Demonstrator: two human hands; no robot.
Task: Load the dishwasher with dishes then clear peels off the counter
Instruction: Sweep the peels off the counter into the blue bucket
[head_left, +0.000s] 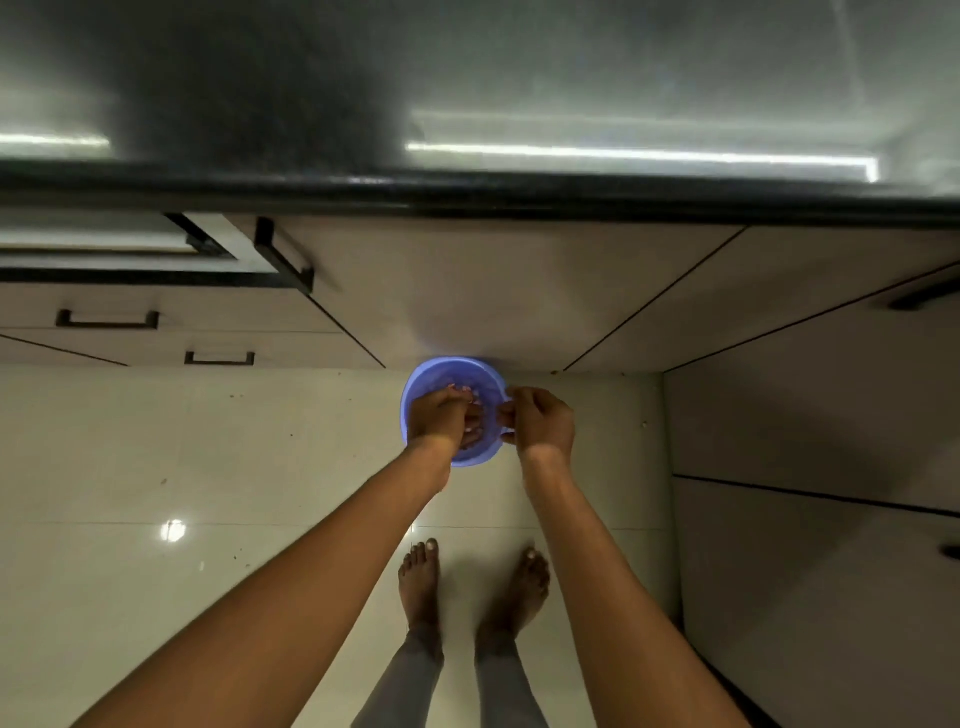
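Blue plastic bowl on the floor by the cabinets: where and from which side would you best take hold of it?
Grip the blue bowl by its rim, probably from above at the near-right edge, where the right hand already sits. It stands upright and open upward, its far side lies close to the cabinet front, and the left hand occupies the inside.

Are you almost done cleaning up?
Nearly, it seems. The counter shows no peels. Both hands, left hand and right hand, reach over a blue tub on the floor; its contents are unclear. The dishwasher is out of view.
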